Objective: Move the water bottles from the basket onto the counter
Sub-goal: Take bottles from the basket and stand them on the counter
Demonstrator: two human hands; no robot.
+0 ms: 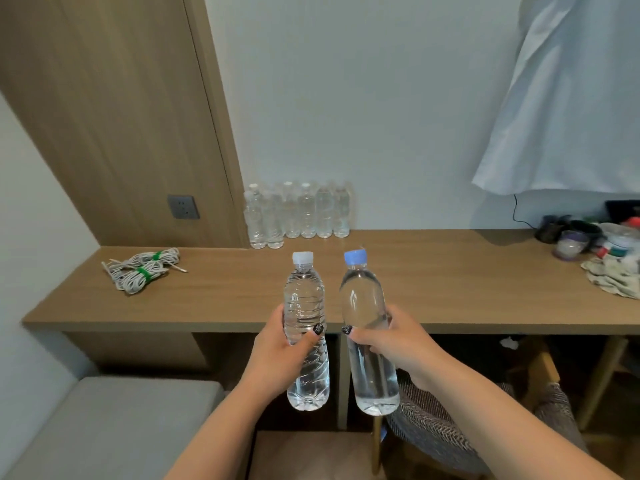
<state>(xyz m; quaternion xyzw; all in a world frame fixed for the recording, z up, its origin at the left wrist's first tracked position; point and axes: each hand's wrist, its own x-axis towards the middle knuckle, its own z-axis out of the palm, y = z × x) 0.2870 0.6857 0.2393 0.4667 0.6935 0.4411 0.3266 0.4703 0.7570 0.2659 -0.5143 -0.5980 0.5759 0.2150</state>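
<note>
Two full water bottles held upright in front of the counter edge, one per hand.

The left hand (277, 355) wraps the mid-body of the white-capped bottle (305, 327), thumb across the front; the right hand (398, 344) grips the blue-capped bottle (367, 337) at the same height. Both bottles appear full, so expect noticeable weight and a thin, smooth plastic wall that flexes under pressure and may slip. Hold at the mid-body, firmly but without crushing, and keep each bottle vertical. Beyond the hands lies the wooden counter (433, 289), with bundled cords (143, 271) at left and clutter (602, 251) at far right. At the back, against the wall, a row of bottles (298, 213) already stands; free surface lies in front of it. The basket is not in view.
</note>
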